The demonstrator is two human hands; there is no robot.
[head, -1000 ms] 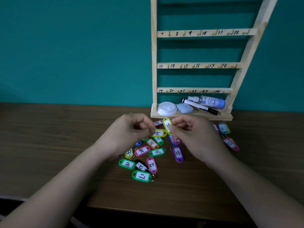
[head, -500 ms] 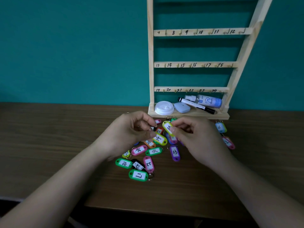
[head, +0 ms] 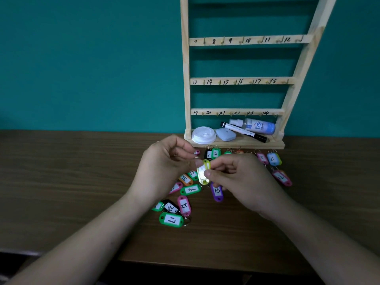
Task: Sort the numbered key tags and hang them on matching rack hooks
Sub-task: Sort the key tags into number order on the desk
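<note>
Glossy plastic tags [head: 171,219]; pale bare-wood rack [head: 186,79]; table [head: 82,171] probably matt laminate.

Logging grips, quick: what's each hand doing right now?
Left hand: closed, pinching the yellow tag at its top.
Right hand: closed, pinching the same tag lower down.

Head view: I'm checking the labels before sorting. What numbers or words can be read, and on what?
"7 8 9 10 11 12": top rail
"14 15 16 17 18": middle rail, first number unclear
"19 20 21 22 23 24": bottom rail
"75": bottle
"17": nearest green tag
"22": pink tag
"13": purple tag
"6": blue tag
Blurred: held yellow tag.
Too small: marker print.
</note>
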